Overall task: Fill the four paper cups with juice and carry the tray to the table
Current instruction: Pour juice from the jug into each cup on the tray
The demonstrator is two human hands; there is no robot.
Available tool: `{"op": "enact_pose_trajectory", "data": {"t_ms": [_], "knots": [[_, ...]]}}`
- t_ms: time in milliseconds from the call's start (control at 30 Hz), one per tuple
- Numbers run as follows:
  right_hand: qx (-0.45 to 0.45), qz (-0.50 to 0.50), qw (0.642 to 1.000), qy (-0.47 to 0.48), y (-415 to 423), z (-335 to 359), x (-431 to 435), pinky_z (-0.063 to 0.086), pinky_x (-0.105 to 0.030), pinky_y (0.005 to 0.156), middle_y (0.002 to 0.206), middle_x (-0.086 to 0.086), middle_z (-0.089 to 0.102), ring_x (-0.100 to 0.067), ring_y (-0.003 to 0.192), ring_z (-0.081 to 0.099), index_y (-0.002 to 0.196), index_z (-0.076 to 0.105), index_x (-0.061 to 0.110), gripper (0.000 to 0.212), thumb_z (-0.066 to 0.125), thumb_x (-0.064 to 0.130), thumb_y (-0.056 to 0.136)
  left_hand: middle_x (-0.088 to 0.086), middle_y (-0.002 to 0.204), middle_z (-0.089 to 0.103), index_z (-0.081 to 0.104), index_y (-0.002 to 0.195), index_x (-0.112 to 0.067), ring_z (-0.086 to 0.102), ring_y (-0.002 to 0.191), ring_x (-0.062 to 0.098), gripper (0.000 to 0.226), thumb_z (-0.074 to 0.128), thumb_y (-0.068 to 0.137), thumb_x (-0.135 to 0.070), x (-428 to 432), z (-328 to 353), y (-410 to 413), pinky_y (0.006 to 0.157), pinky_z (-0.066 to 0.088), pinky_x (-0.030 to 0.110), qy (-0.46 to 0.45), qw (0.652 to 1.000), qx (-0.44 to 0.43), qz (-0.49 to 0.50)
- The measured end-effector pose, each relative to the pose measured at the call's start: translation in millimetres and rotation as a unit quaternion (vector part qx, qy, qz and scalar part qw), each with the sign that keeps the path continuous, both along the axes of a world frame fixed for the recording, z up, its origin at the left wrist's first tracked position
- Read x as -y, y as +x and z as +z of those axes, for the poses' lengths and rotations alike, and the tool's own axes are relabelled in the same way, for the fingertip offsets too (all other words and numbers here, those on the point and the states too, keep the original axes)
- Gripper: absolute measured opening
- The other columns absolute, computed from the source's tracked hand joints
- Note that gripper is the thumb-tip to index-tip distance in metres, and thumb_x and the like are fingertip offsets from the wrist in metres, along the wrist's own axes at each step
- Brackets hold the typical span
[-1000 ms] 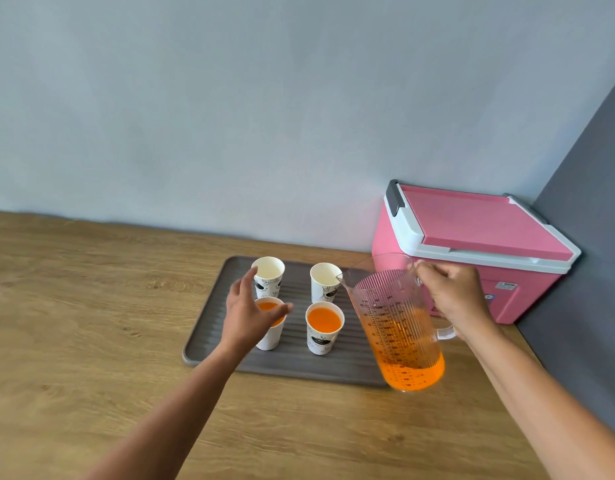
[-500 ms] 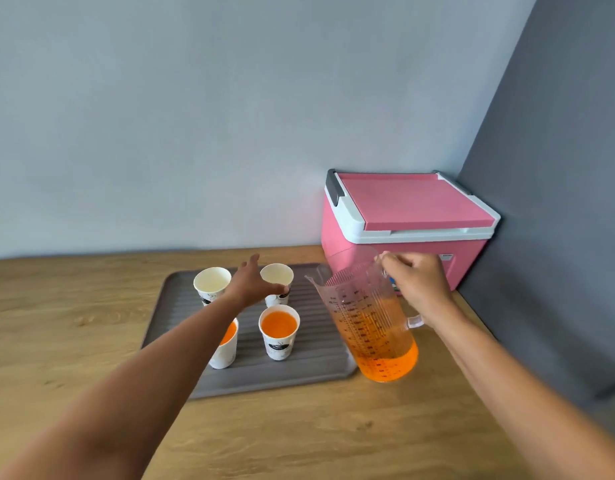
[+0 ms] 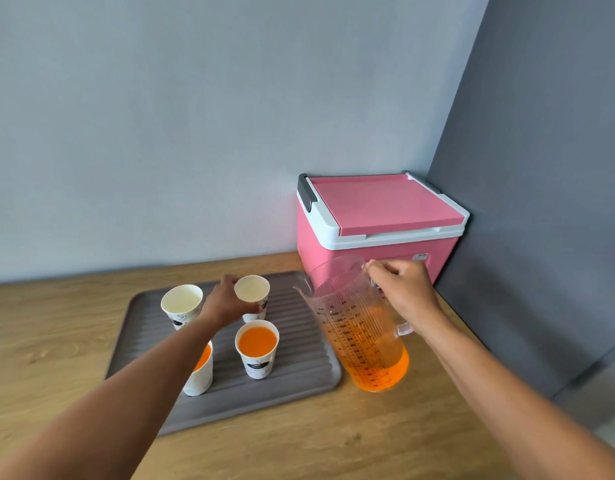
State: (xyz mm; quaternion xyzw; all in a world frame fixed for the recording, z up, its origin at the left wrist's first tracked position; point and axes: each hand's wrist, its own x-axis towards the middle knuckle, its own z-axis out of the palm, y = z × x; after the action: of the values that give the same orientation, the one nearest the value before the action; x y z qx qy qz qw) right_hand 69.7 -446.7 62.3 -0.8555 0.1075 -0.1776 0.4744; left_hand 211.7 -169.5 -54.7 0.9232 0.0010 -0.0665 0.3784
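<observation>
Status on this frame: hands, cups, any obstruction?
Left hand gripping empty back cup. Right hand holding jug, upright. Two cups filled, two empty. Nothing in the way.

Four cups stand on the tray (image 3: 299, 386) on the desk (image 3: 39, 341), two in front (image 3: 257, 351) and two behind (image 3: 182, 304), with the jug (image 3: 361, 334) just right of the tray and the cooler box (image 3: 378, 220) behind the jug.

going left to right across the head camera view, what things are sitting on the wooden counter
Grey tray holding the four paper cups → clear measuring jug of orange juice, held by the right hand → pink cooler box by the dark wall.
</observation>
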Motion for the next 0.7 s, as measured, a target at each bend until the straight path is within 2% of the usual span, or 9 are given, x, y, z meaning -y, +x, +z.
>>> {"op": "enact_pose_trajectory", "data": {"t_ms": [133, 267, 500, 633, 700], "knots": [[-0.003, 0.001, 1.0, 0.008, 2.1, -0.9, 1.3, 0.033, -0.028, 0.052, 0.062, -0.027, 0.055, -0.016, 0.05, 0.04, 0.074, 0.073, 0.002, 0.035, 0.063, 0.032, 0.088, 0.012, 0.143, 0.047, 0.031, 0.144, -0.018, 0.048, 0.127, 0.032, 0.105, 0.09, 0.06, -0.036, 3.0, 0.3, -1.0, 0.099, 0.044, 0.045, -0.008, 1.0, 0.007, -0.019], [0.002, 0.0, 1.0, 0.014, 3.8, 0.2, 2.2, 0.035, -0.03, 0.056, 0.057, -0.012, 0.05, -0.015, 0.052, 0.04, 0.072, 0.075, 0.005, 0.033, 0.063, 0.032, 0.088, 0.011, 0.136, 0.052, 0.038, 0.137, -0.017, 0.052, 0.12, 0.03, 0.09, 0.088, 0.064, -0.036, 6.8, -0.5, -1.9, 0.092, 0.047, 0.042, -0.006, 1.0, 0.016, -0.013], [0.005, 0.001, 1.0, 0.014, 5.2, 7.4, -0.2, 0.036, -0.03, 0.059, 0.058, -0.009, 0.052, -0.017, 0.057, 0.044, 0.07, 0.075, 0.007, 0.031, 0.065, 0.031, 0.087, 0.011, 0.133, 0.055, 0.035, 0.136, -0.018, 0.054, 0.116, 0.031, 0.082, 0.084, 0.07, -0.027, 9.1, 12.6, -6.4, 0.089, 0.046, 0.039, -0.058, 0.997, 0.043, 0.0], [0.007, 0.003, 1.0, -0.002, 9.9, 24.8, 0.4, 0.03, -0.03, 0.055, 0.045, 0.004, 0.036, -0.012, 0.046, 0.034, 0.067, 0.069, -0.002, 0.035, 0.065, 0.027, 0.085, 0.004, 0.13, 0.053, 0.038, 0.133, -0.025, 0.052, 0.11, 0.021, 0.083, 0.086, 0.066, -0.024, 14.1, 40.3, -15.5, 0.086, 0.044, 0.032, -0.118, 0.988, 0.092, -0.027], [0.014, 0.01, 1.0, -0.017, 12.0, 39.3, 0.5, 0.029, -0.028, 0.053, 0.042, 0.002, 0.033, -0.009, 0.043, 0.031, 0.068, 0.07, -0.001, 0.032, 0.064, 0.026, 0.085, 0.003, 0.128, 0.052, 0.04, 0.131, -0.027, 0.052, 0.111, 0.021, 0.083, 0.087, 0.063, -0.024, 17.1, 54.9, -21.9, 0.088, 0.046, 0.034, -0.14, 0.982, 0.116, -0.04]]}}
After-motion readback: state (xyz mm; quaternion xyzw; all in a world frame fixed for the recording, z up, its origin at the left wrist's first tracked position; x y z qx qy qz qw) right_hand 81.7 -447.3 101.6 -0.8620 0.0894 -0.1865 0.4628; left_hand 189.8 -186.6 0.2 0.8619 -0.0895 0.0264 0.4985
